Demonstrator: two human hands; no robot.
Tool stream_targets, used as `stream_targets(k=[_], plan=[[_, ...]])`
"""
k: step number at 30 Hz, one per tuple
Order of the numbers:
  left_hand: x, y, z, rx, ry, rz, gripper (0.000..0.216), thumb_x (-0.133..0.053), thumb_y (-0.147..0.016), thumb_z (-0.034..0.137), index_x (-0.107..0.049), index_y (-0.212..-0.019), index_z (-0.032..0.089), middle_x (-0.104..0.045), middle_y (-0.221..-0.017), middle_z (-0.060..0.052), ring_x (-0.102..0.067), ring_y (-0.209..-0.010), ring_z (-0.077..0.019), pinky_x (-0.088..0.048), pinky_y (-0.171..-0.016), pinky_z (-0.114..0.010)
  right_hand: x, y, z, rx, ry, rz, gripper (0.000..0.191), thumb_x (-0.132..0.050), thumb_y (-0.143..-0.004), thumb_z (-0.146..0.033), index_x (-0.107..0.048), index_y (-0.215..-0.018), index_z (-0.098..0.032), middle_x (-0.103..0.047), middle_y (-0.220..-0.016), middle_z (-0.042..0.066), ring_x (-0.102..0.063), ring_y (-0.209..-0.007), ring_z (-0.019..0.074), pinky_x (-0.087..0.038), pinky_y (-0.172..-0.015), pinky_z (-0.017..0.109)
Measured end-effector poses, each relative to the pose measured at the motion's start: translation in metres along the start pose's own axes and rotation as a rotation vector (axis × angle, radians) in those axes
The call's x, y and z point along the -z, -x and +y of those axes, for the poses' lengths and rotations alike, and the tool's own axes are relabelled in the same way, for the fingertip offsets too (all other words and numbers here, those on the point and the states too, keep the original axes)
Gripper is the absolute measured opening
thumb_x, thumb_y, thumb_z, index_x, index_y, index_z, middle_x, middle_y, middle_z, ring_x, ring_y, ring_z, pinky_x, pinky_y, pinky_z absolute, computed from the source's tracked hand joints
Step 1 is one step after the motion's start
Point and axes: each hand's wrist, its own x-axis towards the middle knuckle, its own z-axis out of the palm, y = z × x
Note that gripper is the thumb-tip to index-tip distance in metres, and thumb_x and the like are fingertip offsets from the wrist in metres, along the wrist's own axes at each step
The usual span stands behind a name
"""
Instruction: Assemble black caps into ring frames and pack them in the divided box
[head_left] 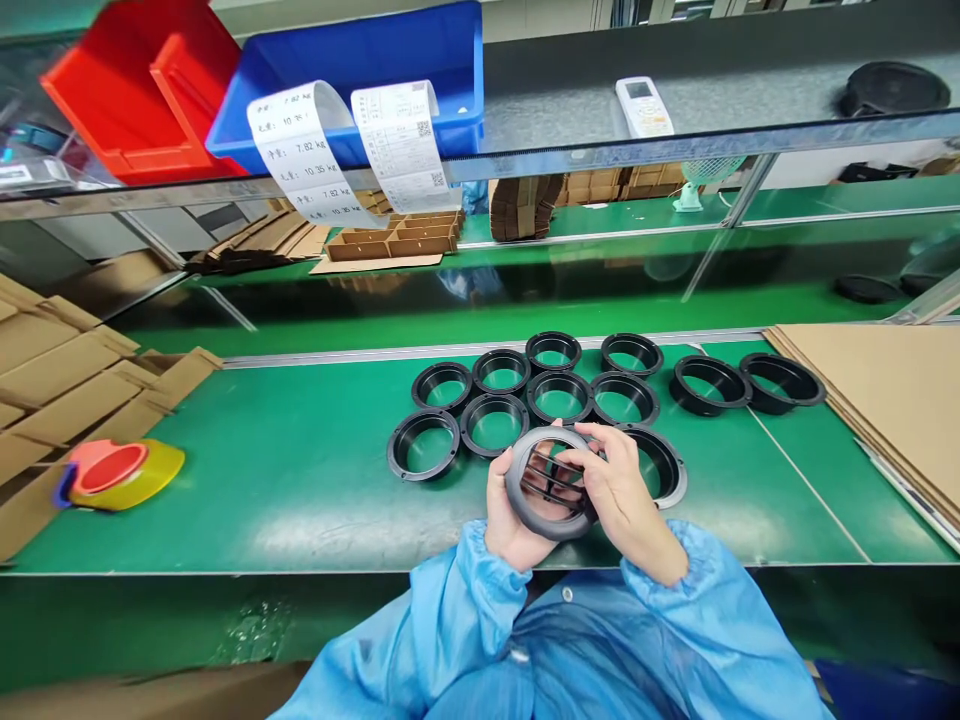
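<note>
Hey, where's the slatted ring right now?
In the head view, the slatted ring is slightly right of centre, held in the left hand and right hand near the green table's front edge, with black rings lying farther back.

Rings (532, 399) on table (285, 460), left of cardboard sheets (900, 420)

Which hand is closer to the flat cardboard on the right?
Right. The right hand is left of the cardboard; the left hand is farther left, on the held ring's other side.

Head view | worn high, facing forward-down | close over green bench (285, 460)
</note>
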Motion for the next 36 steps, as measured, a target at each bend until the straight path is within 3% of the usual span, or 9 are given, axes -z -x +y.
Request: stream_targets(k=[6,14,21,26,30,36], plan=[[-0.003,-0.001,0.000,-0.016,-0.029,-0.011,0.067,-0.053,-0.087,0.054,-0.050,-0.144,0.018,-0.063,-0.134,-0.010,-0.044,-0.138,-0.0326,-0.029,-0.116,-0.047,0.003,-0.002,0.000,0.001,-0.035,-0.012,0.043,-0.028,-0.109,-0.045,-0.066,-0.120,-0.029,-0.041,-0.141,0.007,-0.032,-0.129,0.0314,-0.037,-0.105,0.053],[-0.004,-0.004,0.000,0.001,0.014,0.001,0.065,-0.052,-0.090,0.052,-0.051,-0.143,0.016,-0.066,-0.129,-0.010,-0.051,-0.132,-0.0291,-0.030,-0.116,-0.044,0.005,-0.001,0.000,-0.018,-0.061,0.000,0.043,-0.030,-0.109,-0.045,-0.067,-0.119,-0.028,-0.044,-0.140,0.008,-0.034,-0.128,0.0310,-0.037,-0.105,0.052],[-0.012,0.001,-0.001,0.037,0.066,0.038,0.053,-0.049,-0.092,0.057,-0.068,-0.119,0.015,-0.069,-0.123,-0.011,-0.054,-0.129,-0.0310,-0.032,-0.114,-0.046,0.010,-0.002,-0.011,-0.045,-0.196,0.016,0.043,-0.029,-0.110,-0.045,-0.068,-0.120,-0.031,-0.046,-0.139,0.005,-0.037,-0.128,0.0286,-0.034,-0.106,0.049],[-0.016,0.003,-0.003,0.031,0.098,0.104,0.053,-0.051,-0.092,0.058,-0.069,-0.115,0.014,-0.070,-0.121,-0.011,-0.062,-0.115,-0.0279,-0.041,-0.105,-0.042,0.013,-0.001,-0.015,-0.061,-0.238,-0.002,0.042,-0.029,-0.110,-0.045,-0.067,-0.120,-0.031,-0.046,-0.141,0.004,-0.036,-0.130,0.0275,-0.032,-0.109,0.047],[-0.018,0.002,-0.002,0.040,0.120,0.139,0.049,-0.056,-0.091,0.056,-0.070,-0.112,0.014,-0.074,-0.108,-0.010,-0.066,-0.099,-0.0246,-0.047,-0.094,-0.039,0.012,0.000,-0.011,-0.126,-0.256,0.010,0.045,-0.029,-0.110,-0.048,-0.069,-0.117,-0.030,-0.049,-0.137,0.005,-0.038,-0.129,0.0276,-0.034,-0.108,0.047],[-0.021,0.001,-0.002,0.068,0.125,0.126,0.050,-0.059,-0.091,0.056,-0.069,-0.115,0.014,-0.073,-0.107,-0.012,-0.067,-0.098,-0.0237,-0.050,-0.086,-0.034,0.010,0.002,-0.004,-0.176,-0.291,-0.017,0.046,-0.029,-0.109,-0.049,-0.069,-0.120,-0.031,-0.048,-0.139,0.005,-0.038,-0.131,0.0282,-0.037,-0.109,0.048]])
